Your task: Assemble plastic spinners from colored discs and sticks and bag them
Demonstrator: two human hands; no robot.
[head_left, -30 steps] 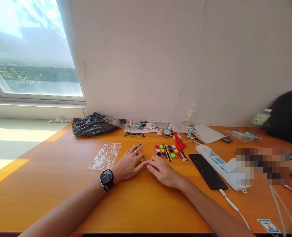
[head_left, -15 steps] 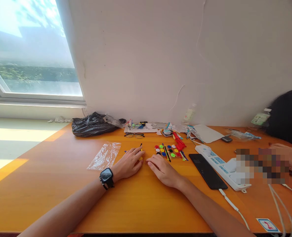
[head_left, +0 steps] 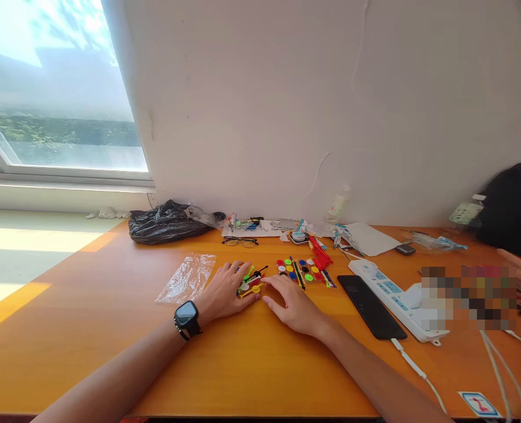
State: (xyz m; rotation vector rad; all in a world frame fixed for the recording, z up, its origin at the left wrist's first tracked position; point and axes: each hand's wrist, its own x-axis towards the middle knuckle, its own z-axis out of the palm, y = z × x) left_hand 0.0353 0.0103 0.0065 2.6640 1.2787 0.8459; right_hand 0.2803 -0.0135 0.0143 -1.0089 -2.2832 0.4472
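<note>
Bright, hard plastic catches the light on our smooth, orange-brown wooden surface (head_left: 251, 364): a loose pile of small pieces (head_left: 245, 286), mostly thin bars and rounds, lies between our hands, a little beyond the middle and well back from the near edge. Crinkled clear film forms a flat bag (head_left: 187, 279) on the left-hand side, and glossy black plastic makes the lumpy, folded bag (head_left: 167, 224) by the far left corner. Thin-rimmed glasses (head_left: 241, 241) rest near the far edge.

Our left arm slants in from the near left corner, wearing a square-faced watch (head_left: 187, 315). The left hand (head_left: 221, 292) lies palm down beside the pile, fingers spread and slightly bent, thumb stretched along the pile's near side; it looks relaxed and unclenched, though what is under the palm is hidden. Our right arm slants in from the near edge on the right. The right hand (head_left: 294, 302) curves its fingers toward the pile, thumb apart from forefinger, gripping nothing we can see; we cannot tell whether the forefinger touches the piece before it.

Within the pile, a yellow piece (head_left: 255, 289) lies nearest to us, a rounded middle on a slim bar. Behind it sit a black piece with an arrow-shaped tip (head_left: 264, 268) and a bright green one (head_left: 248, 274), overlapping at odd angles. Toward the right edge, round discs (head_left: 305, 269) and thin sticks (head_left: 298, 272) lie in a neater group, just beyond the right hand.
</note>
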